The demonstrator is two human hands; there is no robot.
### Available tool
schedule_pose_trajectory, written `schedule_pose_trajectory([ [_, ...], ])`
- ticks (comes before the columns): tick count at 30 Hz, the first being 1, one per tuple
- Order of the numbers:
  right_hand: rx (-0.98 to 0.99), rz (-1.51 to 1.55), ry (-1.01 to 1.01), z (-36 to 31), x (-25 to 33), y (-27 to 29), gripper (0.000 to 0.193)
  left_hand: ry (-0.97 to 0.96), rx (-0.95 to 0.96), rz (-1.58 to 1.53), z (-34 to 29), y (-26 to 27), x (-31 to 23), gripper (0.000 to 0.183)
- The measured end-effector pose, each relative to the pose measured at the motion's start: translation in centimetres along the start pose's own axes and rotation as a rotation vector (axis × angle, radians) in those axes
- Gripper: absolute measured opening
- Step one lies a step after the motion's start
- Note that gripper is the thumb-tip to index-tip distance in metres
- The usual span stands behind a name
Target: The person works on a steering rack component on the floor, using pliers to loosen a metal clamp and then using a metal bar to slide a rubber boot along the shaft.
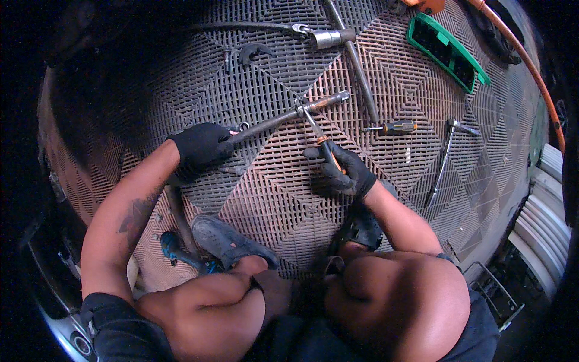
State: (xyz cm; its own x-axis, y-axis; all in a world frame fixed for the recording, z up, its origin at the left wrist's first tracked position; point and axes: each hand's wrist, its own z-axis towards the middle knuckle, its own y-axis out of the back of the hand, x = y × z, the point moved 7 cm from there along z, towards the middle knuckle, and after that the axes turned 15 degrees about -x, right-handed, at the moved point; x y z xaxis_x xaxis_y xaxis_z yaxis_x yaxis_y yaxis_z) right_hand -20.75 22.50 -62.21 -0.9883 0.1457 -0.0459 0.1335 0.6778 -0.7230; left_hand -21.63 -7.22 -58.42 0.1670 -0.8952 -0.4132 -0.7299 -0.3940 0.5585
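My left hand (205, 148), in a black glove, is closed around the near end of a long metal rod (274, 122) with a notched far end. The rod slants up to the right, just above the grated floor. My right hand (345, 172), also gloved, grips a screwdriver (326, 151) by its orange and black handle. The screwdriver's blade points up and left, its tip against the rod near a small collar. A small ring-shaped part (243, 127) shows beside the rod, close to my left hand.
Beyond the rod lie a long bar with a large socket (329, 39) and a steel pipe (360, 78). At right are another screwdriver (398, 127), a ratchet (445, 157), a green tray (446, 51) and an orange hose (534, 69). A blue-black tool (172, 247) lies beside my left foot.
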Motion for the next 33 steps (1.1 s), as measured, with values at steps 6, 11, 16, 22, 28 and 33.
schedule_pose_trajectory([
  [6, 0.08, 0.105, -0.015, 0.5, -0.4, 0.2, 0.06, -0.107, -0.102, -0.035, 0.0, 0.3, 0.6, 0.039],
  [11, 0.04, 0.011, 0.01, -0.1, 0.9, 0.6, 0.059, -0.098, -0.121, -0.076, 0.2, 0.2, 0.8, 0.039],
  [16, -0.244, -0.595, 0.178, -0.7, 2.8, -1.2, 0.045, -0.005, 0.008, -0.097, 0.2, 0.7, 0.9, 0.039],
  [22, -0.473, -1.978, 0.919, -4.8, 5.5, -3.6, 0.037, -0.044, -0.069, -0.124, 0.1, 0.9, 1.6, 0.037],
  [28, -0.781, -2.216, 1.268, -9.5, 11.0, -4.1, 0.029, -0.032, -0.079, -0.101, 0.0, 1.7, 1.7, 0.036],
  [33, -0.859, -2.357, 1.123, -11.5, 14.5, -0.5, 0.035, -0.038, -0.14, -0.044, -0.3, 1.6, 1.0, 0.038],
])
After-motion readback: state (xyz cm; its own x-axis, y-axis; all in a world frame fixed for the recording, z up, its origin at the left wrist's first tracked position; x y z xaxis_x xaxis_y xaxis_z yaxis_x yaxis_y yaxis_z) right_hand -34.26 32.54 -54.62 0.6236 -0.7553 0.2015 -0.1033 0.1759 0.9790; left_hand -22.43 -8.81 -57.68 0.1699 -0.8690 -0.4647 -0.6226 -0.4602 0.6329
